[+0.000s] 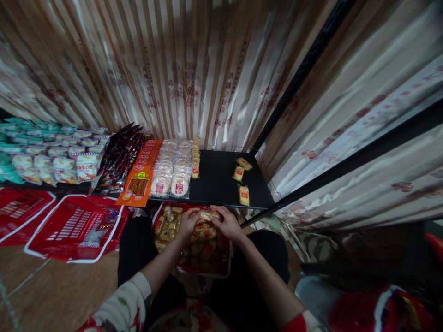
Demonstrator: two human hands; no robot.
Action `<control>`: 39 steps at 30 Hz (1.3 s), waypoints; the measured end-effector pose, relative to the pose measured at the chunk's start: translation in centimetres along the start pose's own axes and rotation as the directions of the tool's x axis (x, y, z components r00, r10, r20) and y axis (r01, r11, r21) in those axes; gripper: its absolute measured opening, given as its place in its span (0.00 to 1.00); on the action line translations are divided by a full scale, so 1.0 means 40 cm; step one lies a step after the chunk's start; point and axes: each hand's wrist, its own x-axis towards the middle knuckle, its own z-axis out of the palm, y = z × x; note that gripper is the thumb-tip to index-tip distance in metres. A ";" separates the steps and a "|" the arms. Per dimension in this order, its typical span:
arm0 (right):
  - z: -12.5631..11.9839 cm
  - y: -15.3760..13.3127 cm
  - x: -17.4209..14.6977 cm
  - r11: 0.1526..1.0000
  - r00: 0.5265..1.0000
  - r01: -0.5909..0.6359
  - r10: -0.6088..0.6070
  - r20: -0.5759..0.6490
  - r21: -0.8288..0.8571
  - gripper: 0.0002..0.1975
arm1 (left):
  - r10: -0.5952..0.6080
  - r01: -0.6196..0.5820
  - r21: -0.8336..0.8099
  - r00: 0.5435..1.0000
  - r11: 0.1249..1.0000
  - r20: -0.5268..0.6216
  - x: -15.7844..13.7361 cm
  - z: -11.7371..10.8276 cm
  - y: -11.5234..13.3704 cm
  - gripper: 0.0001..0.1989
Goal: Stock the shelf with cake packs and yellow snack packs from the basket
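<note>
Golden packet (208,215) bridges inward-turned left hand (188,224) and right hand (227,224).

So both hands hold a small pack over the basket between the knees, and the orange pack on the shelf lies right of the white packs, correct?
Not quite: the orange pack lies left of the white packs, as the head view shows. The rest stands.

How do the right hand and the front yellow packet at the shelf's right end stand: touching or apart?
Apart: the head view shows black shelf between the right hand and yellow packet.
</note>
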 end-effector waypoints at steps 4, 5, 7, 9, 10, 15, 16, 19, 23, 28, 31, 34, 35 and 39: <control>-0.007 -0.033 0.003 0.991 0.994 0.095 -0.099 -0.043 -0.096 0.23 | -0.035 0.032 -0.083 0.998 0.996 -0.045 -0.004 0.003 0.019 0.17; -0.008 -0.038 0.005 0.989 0.993 0.105 -0.110 -0.047 -0.106 0.24 | -0.049 0.043 -0.100 0.997 0.994 -0.057 -0.002 0.003 0.022 0.17; -0.008 -0.045 0.009 0.987 0.992 0.114 -0.120 -0.049 -0.113 0.24 | -0.070 0.061 -0.136 0.996 0.989 -0.061 0.001 0.001 0.030 0.16; -0.010 -0.048 0.013 0.987 0.991 0.120 -0.125 -0.037 -0.104 0.24 | -0.074 0.064 -0.159 0.995 0.985 -0.060 0.004 -0.001 0.039 0.15; -0.011 -0.049 0.015 0.988 0.991 0.125 -0.128 -0.027 -0.093 0.25 | -0.074 0.063 -0.166 0.995 0.984 -0.060 0.006 -0.001 0.044 0.14; -0.028 -0.060 0.027 0.993 0.992 0.122 -0.121 0.030 -0.013 0.25 | -0.103 0.087 -0.174 0.991 0.981 -0.085 0.014 0.003 0.064 0.10; -0.032 -0.062 0.031 0.993 0.992 0.120 -0.120 0.037 0.005 0.24 | -0.106 0.090 -0.171 0.991 0.981 -0.087 0.017 0.006 0.067 0.09; -0.043 -0.065 0.050 0.993 0.994 0.103 -0.105 0.039 0.053 0.22 | -0.086 0.070 -0.161 0.992 0.984 -0.092 0.026 0.017 0.079 0.07; -0.052 -0.059 0.077 0.986 1.000 -0.016 0.013 0.017 0.163 0.20 | -0.055 0.043 -0.116 0.993 0.992 -0.104 0.039 0.035 0.105 0.06; -0.043 -0.054 0.093 0.855 0.976 -0.212 0.213 0.053 0.474 0.20 | -0.039 0.038 -0.045 0.999 0.998 -0.029 0.063 0.055 0.148 0.09; -0.029 -0.053 0.096 0.713 0.928 -0.337 0.361 0.091 0.615 0.21 | 0.006 -0.009 0.077 0.999 0.997 0.039 0.082 0.067 0.172 0.11; -0.023 -0.052 0.102 0.592 0.868 -0.415 0.485 0.106 0.691 0.21 | 0.030 -0.041 0.167 0.998 0.985 0.062 0.097 0.075 0.179 0.09; -0.024 -0.052 0.106 0.577 0.858 -0.426 0.502 0.110 0.697 0.21 | 0.032 -0.040 0.182 0.998 0.983 0.046 0.100 0.076 0.175 0.10; -0.033 -0.053 0.123 0.603 0.890 -0.366 0.448 0.079 0.708 0.20 | -0.001 0.004 0.131 1.000 0.991 -0.026 0.102 0.076 0.134 0.13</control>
